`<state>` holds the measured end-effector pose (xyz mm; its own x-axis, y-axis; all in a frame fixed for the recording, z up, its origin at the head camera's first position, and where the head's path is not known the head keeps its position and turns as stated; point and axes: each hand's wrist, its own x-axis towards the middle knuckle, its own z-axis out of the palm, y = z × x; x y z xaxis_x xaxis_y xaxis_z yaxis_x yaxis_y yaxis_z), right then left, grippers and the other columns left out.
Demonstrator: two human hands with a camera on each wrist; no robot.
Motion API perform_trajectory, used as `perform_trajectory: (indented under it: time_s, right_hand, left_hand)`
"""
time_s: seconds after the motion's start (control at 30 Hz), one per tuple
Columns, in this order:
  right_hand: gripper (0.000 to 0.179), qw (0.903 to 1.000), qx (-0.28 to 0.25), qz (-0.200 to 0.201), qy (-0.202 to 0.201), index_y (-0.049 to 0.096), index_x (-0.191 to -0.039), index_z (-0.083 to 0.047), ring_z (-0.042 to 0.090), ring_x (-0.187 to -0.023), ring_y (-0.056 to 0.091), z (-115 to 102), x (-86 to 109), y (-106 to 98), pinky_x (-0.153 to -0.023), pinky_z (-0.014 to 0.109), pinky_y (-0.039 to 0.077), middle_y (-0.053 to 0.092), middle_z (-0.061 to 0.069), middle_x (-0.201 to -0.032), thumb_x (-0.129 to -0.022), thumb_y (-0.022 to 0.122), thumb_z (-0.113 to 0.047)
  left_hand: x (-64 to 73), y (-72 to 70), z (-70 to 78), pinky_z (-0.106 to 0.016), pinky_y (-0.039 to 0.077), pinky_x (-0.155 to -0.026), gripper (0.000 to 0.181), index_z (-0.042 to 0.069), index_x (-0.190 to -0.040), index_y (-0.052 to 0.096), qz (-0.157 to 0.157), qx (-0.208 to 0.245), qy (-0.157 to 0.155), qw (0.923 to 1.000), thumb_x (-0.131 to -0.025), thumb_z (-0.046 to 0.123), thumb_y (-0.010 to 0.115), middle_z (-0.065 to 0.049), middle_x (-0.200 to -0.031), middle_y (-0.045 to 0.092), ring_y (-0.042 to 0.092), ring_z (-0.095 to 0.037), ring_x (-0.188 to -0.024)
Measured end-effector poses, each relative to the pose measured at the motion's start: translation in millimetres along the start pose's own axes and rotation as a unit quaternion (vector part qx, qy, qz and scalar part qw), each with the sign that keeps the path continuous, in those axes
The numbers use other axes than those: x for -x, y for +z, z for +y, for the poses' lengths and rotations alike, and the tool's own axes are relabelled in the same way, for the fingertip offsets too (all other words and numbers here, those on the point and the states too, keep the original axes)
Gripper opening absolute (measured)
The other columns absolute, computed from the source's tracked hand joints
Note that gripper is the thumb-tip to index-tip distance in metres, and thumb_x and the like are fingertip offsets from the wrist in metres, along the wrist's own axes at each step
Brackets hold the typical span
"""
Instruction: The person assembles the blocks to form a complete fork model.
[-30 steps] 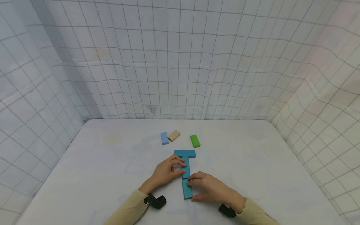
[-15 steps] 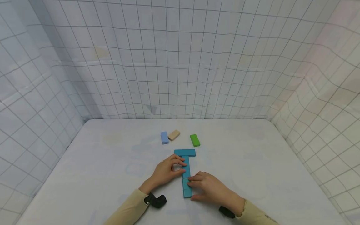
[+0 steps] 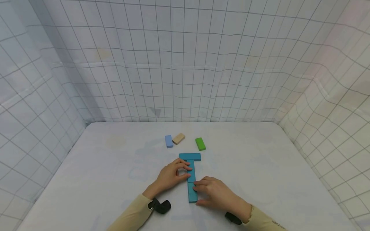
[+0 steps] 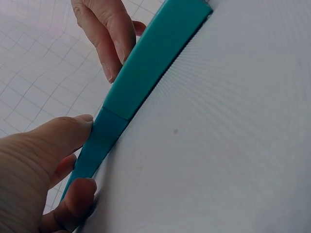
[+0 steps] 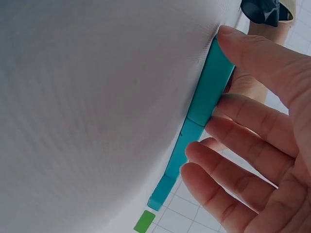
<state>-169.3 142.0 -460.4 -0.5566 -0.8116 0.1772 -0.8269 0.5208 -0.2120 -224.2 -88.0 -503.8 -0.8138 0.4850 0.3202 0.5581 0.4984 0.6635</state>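
Just butted near teal block [image 3: 192, 195] against middle teal block [image 3: 190, 178], closing the join (with relaxed fingers of left hand [image 3: 168, 175], right hand [image 3: 216, 193]).

No text, label, brand, number or sign can be read in any of the three views. Small dark marks [image 3: 278, 223] run along the pale-yellow fabric sleeve [image 3: 258, 217] of the right arm, near the lower edge of the head view, too small to tell whether they are lettering or decoration.
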Motion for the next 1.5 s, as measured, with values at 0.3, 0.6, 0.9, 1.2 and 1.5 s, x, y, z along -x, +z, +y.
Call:
perform_trajectory:
  time_s: [0.3,0.6,0.9,1.2,1.5]
  right_hand:
    - [0.043,0.9999,0.004,-0.002,0.014,0.070,-0.112,-0.010,0.013,-0.106,0.057,0,0.1,1,-0.088,0.030,0.046,0.063,0.004,-0.119,-0.082,0.074,-0.040]
    - [0.042,0.9996,0.018,-0.002,0.024,0.071,-0.111,-0.013,0.014,-0.105,0.058,0,0.3,-1,-0.086,0.033,0.047,0.063,0.003,-0.118,-0.081,0.075,-0.042]
    - [0.042,0.9996,0.011,-0.001,0.027,0.071,-0.111,-0.014,0.015,-0.106,0.058,0,0.4,0,-0.086,0.034,0.048,0.062,0.002,-0.117,-0.081,0.075,-0.042]
    - [0.040,0.9993,0.011,-0.005,0.034,0.071,-0.110,-0.016,0.013,-0.105,0.058,-2,1.5,4,-0.083,0.032,0.049,0.062,0.000,-0.117,-0.081,0.073,-0.045]
    - [0.041,0.9997,-0.003,0.004,0.025,0.072,-0.108,-0.014,0.012,-0.102,0.059,1,-1.3,1,-0.081,0.029,0.049,0.061,0.000,-0.114,-0.079,0.075,-0.043]
  left_hand:
    - [-0.7,0.6,-1.3,-0.020,0.043,-0.055,0.020,0.022,-0.104,0.072,0.000,-0.007,0.009,0.9999,-0.086,0.032,0.071,0.010,-0.117,0.057,0.049,0.001,-0.061]
    - [-2.7,-0.2,1.8,-0.021,0.044,-0.058,0.022,0.020,-0.107,0.071,-0.027,-0.015,0.002,0.9995,-0.089,0.032,0.068,0.007,-0.121,0.056,0.049,0.000,-0.063]
    - [2.2,-16.4,8.6,-0.023,0.041,-0.060,0.036,0.015,-0.130,0.060,-0.124,-0.024,0.000,0.9921,-0.095,0.021,0.059,0.001,-0.139,0.046,0.045,-0.002,-0.061]
    - [10.2,-20.0,13.5,-0.037,0.046,-0.085,0.071,0.023,-0.140,0.047,-0.183,-0.062,-0.022,0.9810,-0.081,0.061,0.063,0.005,-0.146,0.034,0.054,-0.017,-0.110]
    - [9.2,-10.0,20.6,-0.037,0.048,-0.082,0.083,0.023,-0.135,0.044,-0.140,-0.107,-0.023,0.9840,-0.072,0.074,0.061,0.003,-0.139,0.037,0.052,-0.019,-0.114]
